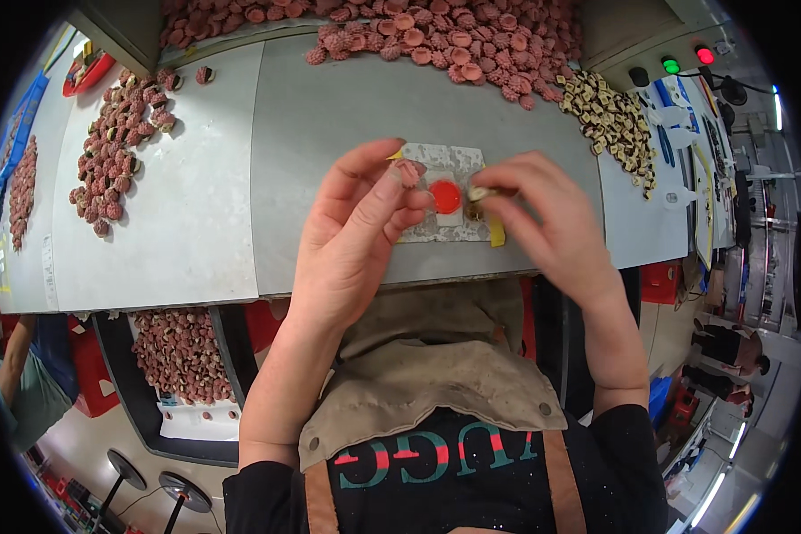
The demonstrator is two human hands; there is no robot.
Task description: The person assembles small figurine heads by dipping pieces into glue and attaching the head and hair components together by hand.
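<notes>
My left hand (356, 218) pinches a small pink bumpy cup-shaped piece (408, 172) between thumb and fingers. The fingers of my right hand (543, 214) close on a small cream piece (479, 191), partly hidden by the fingertips. Between the two hands, a round red disc (446, 197) sits on a stained whitish plate (440, 158) that lies on the grey table. Strips of yellow tape (497, 233) show at the plate's edge. Both hands are held over this plate, the pink and cream pieces apart from each other.
Pink cups (454, 44) are heaped at the table's far side, with cream-and-brown pieces (610, 120) at the right. Joined pink-and-cream pieces (111, 160) lie at the left. A dark crate (125, 383) holds more below the table edge. Another person's arm (16, 356) shows at far left.
</notes>
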